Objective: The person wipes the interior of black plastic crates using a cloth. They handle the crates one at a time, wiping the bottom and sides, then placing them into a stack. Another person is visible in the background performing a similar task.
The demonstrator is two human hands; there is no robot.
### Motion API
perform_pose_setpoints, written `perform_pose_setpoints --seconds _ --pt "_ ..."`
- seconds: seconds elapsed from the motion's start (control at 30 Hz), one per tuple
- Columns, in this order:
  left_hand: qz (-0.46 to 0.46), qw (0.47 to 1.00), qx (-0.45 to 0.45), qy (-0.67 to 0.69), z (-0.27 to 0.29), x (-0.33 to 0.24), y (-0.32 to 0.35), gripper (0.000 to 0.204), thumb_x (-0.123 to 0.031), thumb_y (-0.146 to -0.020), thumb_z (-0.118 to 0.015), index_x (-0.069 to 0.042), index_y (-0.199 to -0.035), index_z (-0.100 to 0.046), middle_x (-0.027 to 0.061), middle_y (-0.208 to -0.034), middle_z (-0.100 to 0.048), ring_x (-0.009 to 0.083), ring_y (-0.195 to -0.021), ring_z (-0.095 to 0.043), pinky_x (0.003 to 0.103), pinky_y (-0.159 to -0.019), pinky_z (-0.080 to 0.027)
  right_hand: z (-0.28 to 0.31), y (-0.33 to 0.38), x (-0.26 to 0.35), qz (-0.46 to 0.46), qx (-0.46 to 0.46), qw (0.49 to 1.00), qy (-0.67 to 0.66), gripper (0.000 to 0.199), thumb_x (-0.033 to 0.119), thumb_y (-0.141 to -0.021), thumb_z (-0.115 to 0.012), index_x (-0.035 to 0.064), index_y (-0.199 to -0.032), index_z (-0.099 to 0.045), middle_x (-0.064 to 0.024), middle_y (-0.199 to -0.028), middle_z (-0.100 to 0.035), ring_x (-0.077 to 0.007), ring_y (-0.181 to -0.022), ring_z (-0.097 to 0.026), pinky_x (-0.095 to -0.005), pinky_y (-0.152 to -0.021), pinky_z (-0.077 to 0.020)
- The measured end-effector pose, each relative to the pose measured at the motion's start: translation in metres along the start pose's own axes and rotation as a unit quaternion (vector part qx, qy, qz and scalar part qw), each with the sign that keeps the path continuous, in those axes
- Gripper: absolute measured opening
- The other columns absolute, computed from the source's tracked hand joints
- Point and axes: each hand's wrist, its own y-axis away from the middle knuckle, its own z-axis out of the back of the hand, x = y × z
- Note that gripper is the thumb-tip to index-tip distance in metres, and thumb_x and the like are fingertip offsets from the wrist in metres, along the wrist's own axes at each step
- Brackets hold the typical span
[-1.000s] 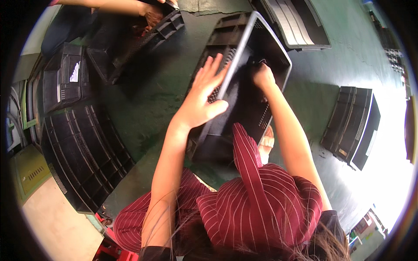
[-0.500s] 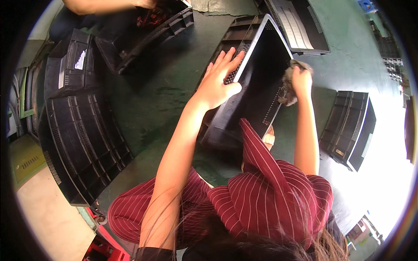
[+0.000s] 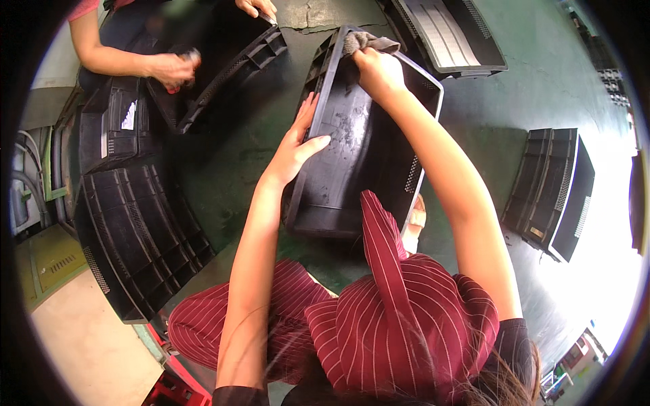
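Observation:
A black plastic crate point(image 3: 336, 177) stands tilted in front of me, its hollow inside facing me and wet-looking on one wall. My left hand point(image 3: 296, 150) rests against the crate's left side, thumb over the rim and fingers stretched along the outer wall. At the far left corner of the rim, my right hand point(image 3: 380, 73) grips a grey-brown cloth point(image 3: 369, 43) and presses it on the edge. The palm side of my right hand is hidden.
More black crates surround me: a ribbed one point(image 3: 139, 227) at left, one point(image 3: 550, 189) at right, one with a pale panel point(image 3: 443, 34) at far right. At upper left, a co-worker's hand point(image 3: 175, 70) is over another crate point(image 3: 233, 71). Green floor point(image 3: 223, 179) lies between.
My right hand has carried the cloth from the crate's right rim to its far left corner. The crate has turned, showing more inside. My left hand has slid nearer me.

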Motion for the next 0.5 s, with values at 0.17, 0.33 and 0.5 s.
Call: perform_pose_setpoints --seconds 0.17,0.33,0.5 --pt "0.003 0.999 0.020 -0.027 0.003 -0.002 -0.007 0.074 -0.018 -0.073 -0.054 0.002 -0.133 -0.015 0.0124 -0.140 -0.013 0.0178 -0.129 -0.012 0.028 -0.103 -0.009 -0.008 0.046 -0.037 -0.306 0.095 0.943 -0.088 0.018 0.012 -0.065 -0.052 0.0036 -0.079 -0.061 -0.0200 -0.083 -0.060 -0.0316 -0.077 -0.059 -0.0382 -0.070 -0.0462" --pt "0.030 1.000 -0.002 0.000 0.012 0.007 0.000 0.069 -0.019 -0.074 -0.052 0.000 -0.133 -0.020 0.0107 -0.137 -0.023 0.0170 -0.126 -0.020 0.026 -0.101 -0.015 -0.004 0.092 -0.073 -0.558 -0.062 0.586 -0.585 0.020 0.015 -0.076 -0.055 -0.0024 -0.085 -0.058 -0.0109 -0.081 -0.061 -0.0212 -0.072 -0.059 -0.0328 -0.065 -0.0481" --pt "0.111 0.979 -0.101 0.139 0.037 0.045 0.029 0.057 -0.011 -0.074 -0.056 0.002 -0.125 -0.035 0.0107 -0.125 -0.043 0.0165 -0.115 -0.039 0.027 -0.097 -0.026 0.060 0.110 -0.052 -0.436 -0.199 0.546 -0.687 0.024 0.012 -0.078 -0.054 0.0000 -0.099 -0.054 -0.0098 -0.091 -0.058 -0.0181 -0.077 -0.058 -0.0309 -0.068 -0.0480"
